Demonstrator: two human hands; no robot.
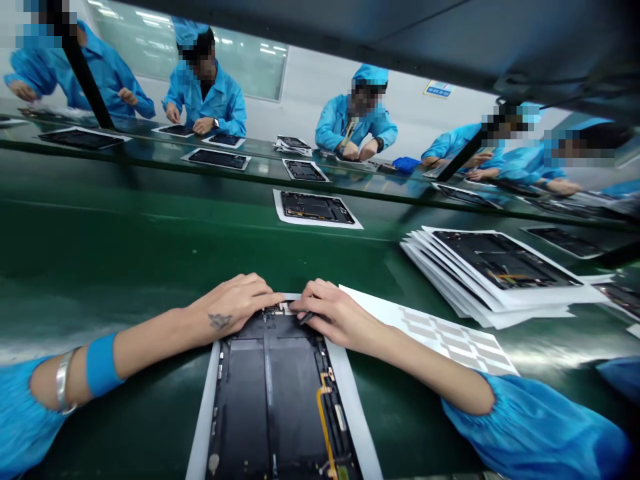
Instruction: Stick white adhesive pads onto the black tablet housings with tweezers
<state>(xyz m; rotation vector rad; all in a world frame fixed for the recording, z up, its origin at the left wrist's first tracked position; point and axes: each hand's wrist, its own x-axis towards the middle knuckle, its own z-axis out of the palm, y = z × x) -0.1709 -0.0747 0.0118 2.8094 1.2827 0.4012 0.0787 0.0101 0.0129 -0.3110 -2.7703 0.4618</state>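
Observation:
An opened tablet housing (295,387) lies on a white sheet (354,407) in front of me, its black inside up, with an orange flex cable (325,420) along the right side. My left hand (243,303) rests at the far left corner, fingers stretched toward small parts (280,308) at the far edge. Across from it, my right hand (333,310) is closed with its fingertips at that same edge. A short dark stick-like tool (306,319) shows between its fingers; its tip and exact kind cannot be made out.
A sheet with grey stickers (445,333) lies right of my right hand. Beyond it stands a stack of tablet housings on white sheets (500,267). Another housing (317,208) lies farther back on the green bench (125,247). Several co-workers (357,117) in blue sit opposite. A shelf (400,40) hangs overhead.

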